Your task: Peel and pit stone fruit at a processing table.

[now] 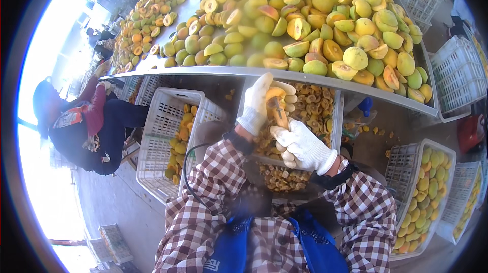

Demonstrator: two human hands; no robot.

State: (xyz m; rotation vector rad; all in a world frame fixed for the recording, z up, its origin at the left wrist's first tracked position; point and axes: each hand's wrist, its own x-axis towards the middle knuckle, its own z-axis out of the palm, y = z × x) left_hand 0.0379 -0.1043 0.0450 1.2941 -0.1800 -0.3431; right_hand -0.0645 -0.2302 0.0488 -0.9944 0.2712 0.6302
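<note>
My left hand (pixel 259 101), in a white knit glove, holds a halved orange fruit (pixel 275 95) just below the table edge. My right hand (pixel 305 146), gloved alike, grips the orange handle of a small hand tool (pixel 280 114); its dark metal part lies against the fruit's cut face. What kind of tool it is, I cannot tell. Below my hands stands a crate (pixel 337 120) of cut fruit pieces and pit-bearing scraps. Above them, halved yellow-green fruits (pixel 297 49) lie heaped on a metal-edged table (pixel 213 70).
A white plastic crate (pixel 160 120) with fruit halves stands at my left, near a seated person (pixel 91 120). Crates of fruit (pixel 423 196) stand at the lower right, and more crates (pixel 459 74) at the upper right. Fruit scraps lie on the floor beneath the table.
</note>
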